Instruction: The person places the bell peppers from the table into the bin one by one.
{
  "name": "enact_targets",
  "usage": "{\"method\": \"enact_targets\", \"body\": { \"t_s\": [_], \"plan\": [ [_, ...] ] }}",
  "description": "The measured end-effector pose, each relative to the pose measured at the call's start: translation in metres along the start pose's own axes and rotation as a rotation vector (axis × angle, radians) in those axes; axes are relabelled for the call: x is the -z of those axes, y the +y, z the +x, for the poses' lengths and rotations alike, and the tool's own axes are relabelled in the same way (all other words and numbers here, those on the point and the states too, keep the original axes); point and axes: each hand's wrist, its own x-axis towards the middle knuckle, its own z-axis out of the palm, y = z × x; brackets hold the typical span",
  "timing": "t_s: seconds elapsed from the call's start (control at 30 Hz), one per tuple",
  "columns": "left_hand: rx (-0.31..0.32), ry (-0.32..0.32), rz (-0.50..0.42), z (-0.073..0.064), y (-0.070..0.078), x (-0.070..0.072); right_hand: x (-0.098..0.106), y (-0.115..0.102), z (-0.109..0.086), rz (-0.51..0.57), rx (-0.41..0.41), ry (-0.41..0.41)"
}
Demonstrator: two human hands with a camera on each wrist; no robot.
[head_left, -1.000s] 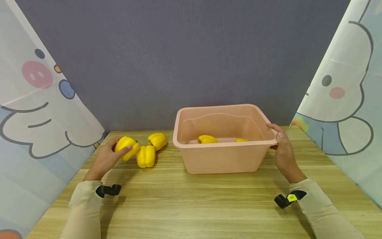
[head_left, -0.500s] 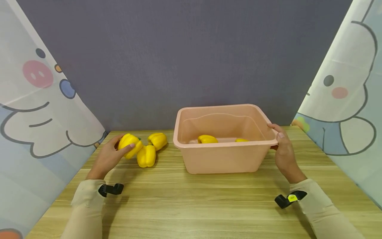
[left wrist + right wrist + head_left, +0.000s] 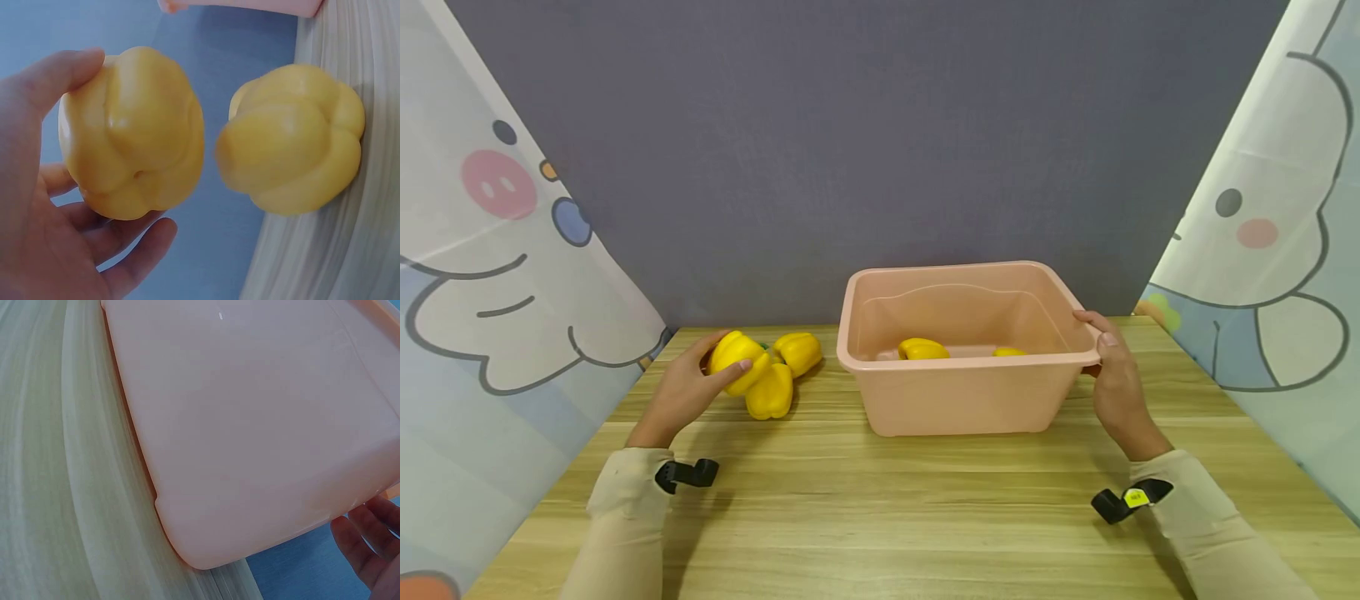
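Note:
My left hand (image 3: 688, 390) grips a yellow bell pepper (image 3: 737, 360) with thumb and fingers, lifted off the table; in the left wrist view the held bell pepper (image 3: 140, 131) shows its lobed bottom. Just beyond it in the head view, two more yellow peppers lie on the table: a nearer pepper (image 3: 771, 396), partly covered by the held one, and a farther pepper (image 3: 799, 352). A pink plastic bin (image 3: 955, 396) stands at the centre right. My right hand (image 3: 1117, 392) holds its right rim, thumb on top. Inside lie a yellow pepper (image 3: 922, 349) and another pepper (image 3: 1009, 352), mostly hidden.
The wooden table (image 3: 880, 517) ends at a dark grey panel (image 3: 880, 167) close behind the bin. Cartoon-printed white panels (image 3: 505, 275) border both sides. A black wrist camera (image 3: 687, 474) sits on the left sleeve.
My left hand has carried its pepper a little to the right and slightly up, so it now overlaps the nearer loose pepper. The right hand and the bin stay put.

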Motion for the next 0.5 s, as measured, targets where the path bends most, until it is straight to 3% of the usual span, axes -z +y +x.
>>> {"method": "enact_targets", "body": {
  "t_s": [0.5],
  "plan": [
    [-0.025,0.002,0.025,-0.001,0.014,-0.001,-0.001,0.0,0.0,0.064,0.013,0.0]
  ]
}}
